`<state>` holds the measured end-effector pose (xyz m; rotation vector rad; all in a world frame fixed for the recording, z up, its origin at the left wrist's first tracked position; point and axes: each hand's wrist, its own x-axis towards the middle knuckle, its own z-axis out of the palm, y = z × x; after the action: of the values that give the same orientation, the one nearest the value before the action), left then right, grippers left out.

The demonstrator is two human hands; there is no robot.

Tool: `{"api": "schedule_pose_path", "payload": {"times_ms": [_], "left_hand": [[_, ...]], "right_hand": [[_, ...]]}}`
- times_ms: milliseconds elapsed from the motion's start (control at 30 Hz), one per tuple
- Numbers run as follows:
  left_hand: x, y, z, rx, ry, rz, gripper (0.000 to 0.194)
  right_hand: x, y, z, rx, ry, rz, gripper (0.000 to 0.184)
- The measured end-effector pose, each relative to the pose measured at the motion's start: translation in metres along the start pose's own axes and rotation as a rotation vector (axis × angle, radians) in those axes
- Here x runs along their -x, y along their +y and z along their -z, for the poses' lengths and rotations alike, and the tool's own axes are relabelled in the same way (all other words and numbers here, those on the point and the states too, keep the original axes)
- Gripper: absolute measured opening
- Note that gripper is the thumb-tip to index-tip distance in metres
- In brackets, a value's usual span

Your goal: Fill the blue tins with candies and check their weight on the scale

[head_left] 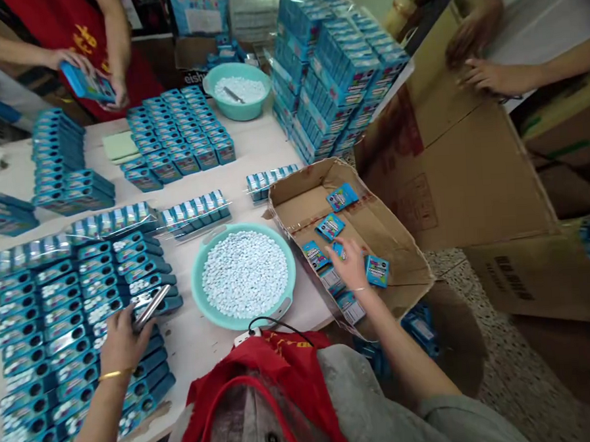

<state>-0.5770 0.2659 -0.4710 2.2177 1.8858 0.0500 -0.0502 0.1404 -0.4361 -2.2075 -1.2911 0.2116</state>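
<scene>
Left hand [121,342]: fingers clamped on a metal tool [154,306], its shiny end angled up over the rows of blue containers [61,286]; the gripped end is hidden in the palm. Several containers carry white pieces around round dark openings, and the rows run off at the left edge.

Right hand [349,267]: inside a cardboard tray [395,242], fingers touching a small blue packet [339,250]. The hand covers part of this packet, so I cannot tell whether the fingers pinch it or only rest on it. Other blue packets lie around it in the tray (print too small to read).

Between the hands, a turquoise basin [197,285] full of white pellets [246,276] stands on the tabletop [203,348]. A second basin [242,109] farther back holds more white material and a grey implement, type unclear. Upper left, a co-worker, cut off by the top edge, holds a blue carton [83,84].
</scene>
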Motion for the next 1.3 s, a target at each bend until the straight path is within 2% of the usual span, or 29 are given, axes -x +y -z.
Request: {"api": "schedule_pose_path", "payload": {"times_ms": [67, 100, 167, 233, 333, 400, 467, 567, 633, 700, 767, 867, 933, 1033, 1167, 1300], "left_hand": [[0.001, 0.014, 0.005, 0.047, 0.017, -0.053, 0.059], [0.002, 0.025, 0.007, 0.082, 0.001, -0.085, 0.055], [0.002, 0.052, 0.008, 0.159, -0.074, -0.164, 0.048], [0.002, 0.085, 0.007, 0.204, -0.208, -0.271, 0.042], [0.003, 0.129, 0.01, 0.123, -0.452, -0.418, 0.032], [0.005, 0.148, 0.016, -0.015, -0.584, -0.439, 0.026], [0.008, 0.158, 0.022, -0.147, -0.691, -0.401, 0.021], [0.013, 0.169, 0.018, -0.21, -0.782, -0.32, 0.016], [0.014, 0.181, 0.005, -0.186, -0.77, -0.288, 0.016], [0.013, 0.198, -0.014, -0.149, -0.723, -0.276, 0.02], [0.01, 0.217, -0.033, -0.11, -0.675, -0.27, 0.023], [0.004, 0.238, -0.055, -0.066, -0.622, -0.267, 0.026], [0.0, 0.244, -0.061, -0.049, -0.606, -0.275, 0.027], [-0.005, 0.241, -0.052, -0.052, -0.626, -0.307, 0.025], [-0.018, 0.223, -0.017, -0.131, -0.702, -0.341, 0.023], [-0.035, 0.207, 0.014, -0.248, -0.767, -0.314, 0.023]], "right_hand": [[-0.01, 0.048, 0.011, 0.253, -0.124, -0.146, 0.073], [-0.013, 0.067, 0.011, 0.347, -0.238, -0.149, 0.085], [-0.015, 0.095, 0.006, 0.465, -0.459, -0.066, 0.1], [-0.014, 0.107, -0.003, 0.499, -0.564, -0.001, 0.099], [-0.013, 0.108, -0.01, 0.463, -0.511, -0.048, 0.088], [-0.011, 0.1, -0.006, 0.364, -0.414, -0.072, 0.089], [-0.007, 0.083, 0.002, 0.162, -0.267, -0.095, 0.098], [0.004, 0.041, 0.014, -0.346, -0.03, -0.234, 0.103], [0.011, 0.006, 0.017, -0.78, 0.037, -0.411, 0.089], [0.016, -0.026, 0.014, -1.163, 0.011, -0.607, 0.07], [0.021, -0.051, 0.009, -1.402, -0.043, -0.752, 0.058], [0.029, -0.07, 0.002, -1.547, -0.135, -0.857, 0.049], [0.035, -0.073, -0.001, -1.584, -0.223, -0.891, 0.047], [0.041, -0.07, -0.003, -1.59, -0.306, -0.908, 0.05], [0.05, -0.066, -0.002, -1.576, -0.37, -0.94, 0.058], [0.065, -0.075, -0.006, -1.634, -0.585, -0.948, 0.067]]}}
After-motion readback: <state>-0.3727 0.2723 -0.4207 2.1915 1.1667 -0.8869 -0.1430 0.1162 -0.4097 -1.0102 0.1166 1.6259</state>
